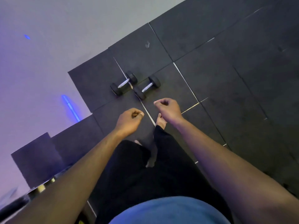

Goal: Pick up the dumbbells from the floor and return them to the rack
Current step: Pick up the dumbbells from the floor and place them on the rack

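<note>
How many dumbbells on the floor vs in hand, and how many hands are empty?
Dumbbells on the floor mats: 2, left dumbbell and right dumbbell
Dumbbells in hand: 0
Empty hands: 2, left hand and right hand, both curled, holding nothing
Total: 2 dumbbells, 2 hands

Place: small gym, home or private.
Floor: black rubber tiles (210, 62), seams showing, edge stepped against pale floor (48, 46).
Gear: two dumbbells (135, 85) lying on tiles.
Light: violet tint, blue glare (71, 107).
Person: barefoot.
</note>
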Tool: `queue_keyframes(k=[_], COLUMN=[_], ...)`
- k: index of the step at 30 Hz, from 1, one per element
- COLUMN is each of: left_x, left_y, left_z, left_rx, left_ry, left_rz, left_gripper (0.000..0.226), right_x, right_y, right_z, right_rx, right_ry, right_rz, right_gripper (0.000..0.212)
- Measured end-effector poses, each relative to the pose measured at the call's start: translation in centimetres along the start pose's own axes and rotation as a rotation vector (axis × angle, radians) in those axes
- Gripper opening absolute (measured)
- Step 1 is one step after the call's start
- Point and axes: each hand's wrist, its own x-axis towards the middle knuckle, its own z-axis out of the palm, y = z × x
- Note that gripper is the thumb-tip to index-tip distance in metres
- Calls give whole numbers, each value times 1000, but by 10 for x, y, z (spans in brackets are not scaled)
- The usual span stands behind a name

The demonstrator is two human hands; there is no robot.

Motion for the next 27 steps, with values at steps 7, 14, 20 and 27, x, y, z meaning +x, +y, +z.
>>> queue_keyframes(k=[7, 14, 20, 27], left_x=[168, 376, 532, 665], left_y=[-15, -56, -109, -171], left_z=[-10, 6, 62, 141], left_rx=[212, 476, 429, 541], left_ry=[-210, -258, -320, -340], left_rz=[-127, -104, 32, 139], left_gripper=[28, 19, 10, 39], right_x=[148, 297, 416, 534], right_y=[-11, 38, 120, 209], right_z=[51, 130, 203, 253], right_rx=[30, 112, 182, 310], right_ry=[10, 87, 184, 271], right_rz=[216, 348, 394, 440], right_gripper=[25, 18, 16, 22])
